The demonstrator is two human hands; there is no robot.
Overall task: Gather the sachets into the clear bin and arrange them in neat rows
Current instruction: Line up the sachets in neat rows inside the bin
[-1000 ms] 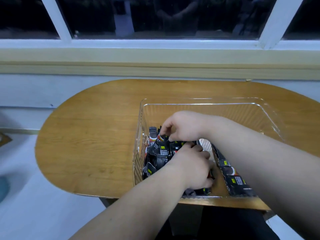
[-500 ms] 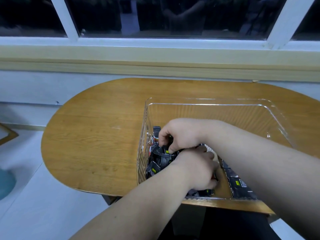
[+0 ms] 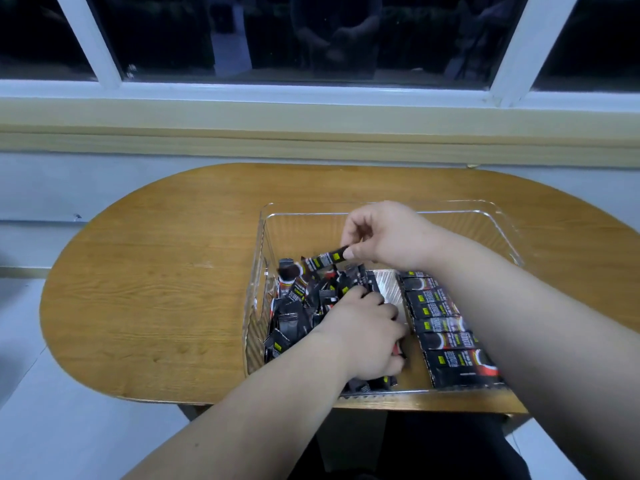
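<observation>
A clear plastic bin stands on the wooden table. Its left half holds a loose heap of black sachets. Along its right side lies a neat row of sachets, several, partly covered by my right forearm. My right hand is raised above the heap and pinches one black sachet by its end, so the sachet hangs out to the left. My left hand is down in the heap, fingers curled round sachets near the bin's front.
The oval wooden table stands against a wall under a window sill. Its left half is bare wood. The bin's far half shows bare bottom. Pale floor lies to the left and below the table's front edge.
My right hand has lifted out of the heap with one sachet pinched in it. My left hand stays low in the heap. The row on the right has come into view.
</observation>
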